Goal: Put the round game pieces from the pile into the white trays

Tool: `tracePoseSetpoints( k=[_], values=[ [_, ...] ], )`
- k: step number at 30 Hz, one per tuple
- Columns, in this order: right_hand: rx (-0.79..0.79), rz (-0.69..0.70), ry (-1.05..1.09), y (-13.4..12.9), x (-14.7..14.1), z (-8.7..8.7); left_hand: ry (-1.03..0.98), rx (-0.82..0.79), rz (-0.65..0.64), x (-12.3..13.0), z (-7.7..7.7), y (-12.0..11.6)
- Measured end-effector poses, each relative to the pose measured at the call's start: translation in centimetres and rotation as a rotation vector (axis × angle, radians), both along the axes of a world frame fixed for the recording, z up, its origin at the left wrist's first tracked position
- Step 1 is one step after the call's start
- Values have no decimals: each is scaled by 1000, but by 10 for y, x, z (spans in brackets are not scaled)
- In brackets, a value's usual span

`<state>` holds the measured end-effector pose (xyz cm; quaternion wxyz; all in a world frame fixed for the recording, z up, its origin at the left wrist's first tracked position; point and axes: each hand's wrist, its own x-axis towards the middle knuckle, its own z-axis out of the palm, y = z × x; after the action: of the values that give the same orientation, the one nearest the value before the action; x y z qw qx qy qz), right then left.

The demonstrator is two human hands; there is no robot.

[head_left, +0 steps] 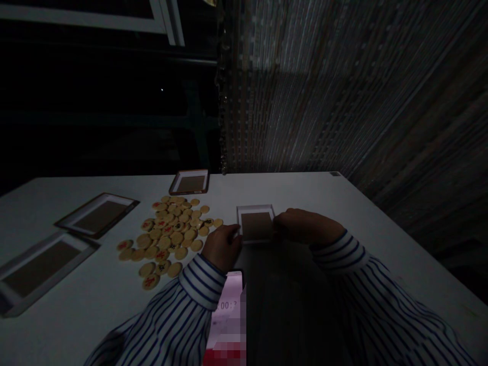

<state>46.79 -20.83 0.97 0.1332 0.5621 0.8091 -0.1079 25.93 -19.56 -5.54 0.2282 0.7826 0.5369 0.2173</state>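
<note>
A small shallow cardboard box (255, 206) with pale walls and a brown inside lies on the table in front of me. My left hand (223, 246) pinches its left wall between thumb and fingers. At the opposite wall, my right hand (305, 226) grips the box with curled fingers, the fingertips partly hidden in the dark. Close by my left hand spreads a loose heap of round wooden Chinese chess pieces (176, 238), some showing red or black characters. Both wrists are in blue-striped white cuffs.
A brown-rimmed box part (189, 192) lies behind the pieces. Two more shallow box parts, one brown-edged (97, 235) and one pale (82, 252), rest at the left. A lit phone (229, 315) lies near my left forearm. Beyond the white table (305, 188) hangs a bead curtain (297, 101).
</note>
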Motion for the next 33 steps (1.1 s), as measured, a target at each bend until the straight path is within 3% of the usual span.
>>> tracePoseSetpoints(
  k=[33],
  values=[
    [-62, 4, 46, -2, -4, 5, 19, 13, -1, 0, 2, 0]
  ],
)
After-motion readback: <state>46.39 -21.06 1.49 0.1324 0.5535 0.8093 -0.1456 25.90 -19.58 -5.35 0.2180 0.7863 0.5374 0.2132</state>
